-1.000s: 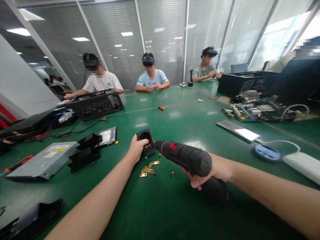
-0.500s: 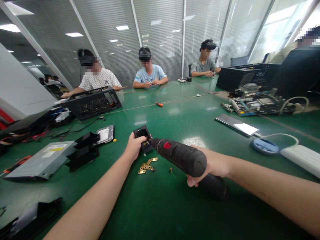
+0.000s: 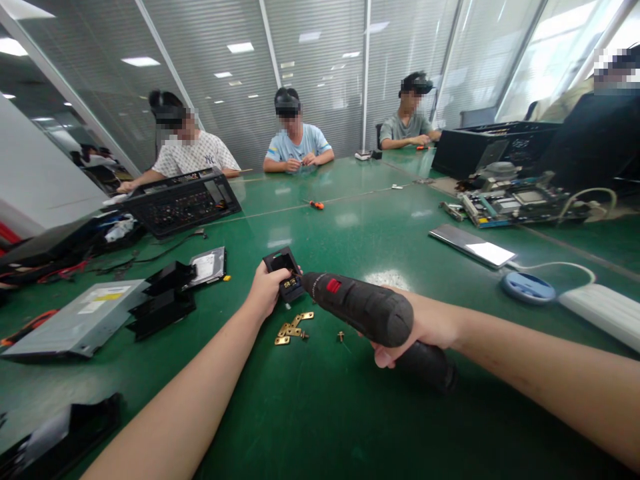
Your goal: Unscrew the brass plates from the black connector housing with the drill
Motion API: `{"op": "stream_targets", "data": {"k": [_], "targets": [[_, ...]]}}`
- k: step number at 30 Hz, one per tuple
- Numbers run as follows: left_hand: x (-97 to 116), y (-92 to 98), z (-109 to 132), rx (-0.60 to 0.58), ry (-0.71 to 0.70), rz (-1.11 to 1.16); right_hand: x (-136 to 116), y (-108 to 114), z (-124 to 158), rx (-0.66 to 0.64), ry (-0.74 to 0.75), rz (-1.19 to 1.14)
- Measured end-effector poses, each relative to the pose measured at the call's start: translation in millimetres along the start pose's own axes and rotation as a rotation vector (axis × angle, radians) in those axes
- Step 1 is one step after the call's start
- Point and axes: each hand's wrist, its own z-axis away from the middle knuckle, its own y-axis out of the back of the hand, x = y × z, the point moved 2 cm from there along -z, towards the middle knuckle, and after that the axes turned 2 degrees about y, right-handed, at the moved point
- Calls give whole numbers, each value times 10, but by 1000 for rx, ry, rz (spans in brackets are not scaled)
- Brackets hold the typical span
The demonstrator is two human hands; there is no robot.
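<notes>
My left hand (image 3: 266, 291) is closed around a small black plastic housing (image 3: 281, 265) held upright on the green table (image 3: 320, 413). My right hand (image 3: 425, 325) grips a black electric screwdriver (image 3: 367, 311) with a red switch; its tip points into the housing's lower opening. Just below the housing lie a few brass brackets (image 3: 293, 328) and a loose screw (image 3: 341, 336).
A silver optical drive (image 3: 80, 318), black brackets (image 3: 163, 300) and a hard drive (image 3: 207, 266) lie to the left. A phone (image 3: 473, 245), blue disc (image 3: 528, 288), white power strip (image 3: 600, 308) and circuit board (image 3: 515, 205) sit right. Several seated people work at the far side; an orange screwdriver (image 3: 316, 205) lies mid-table.
Both hands, the housing and the screwdriver keep their pose. The view has tilted slightly, so everything sits a little higher and to the left in the frame.
</notes>
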Motion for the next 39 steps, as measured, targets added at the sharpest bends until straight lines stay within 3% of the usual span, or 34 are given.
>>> {"op": "stream_targets", "data": {"k": [16, 24, 39], "targets": [[-6, 4, -24, -2, 4, 5, 45, 36, -15, 56, -38, -76], [-30, 20, -38, -3, 4, 10, 54, 16, -26, -4, -18, -34], [-11, -2, -22, 0, -5, -6, 28, -32, -39, 7, -39, -56]]}}
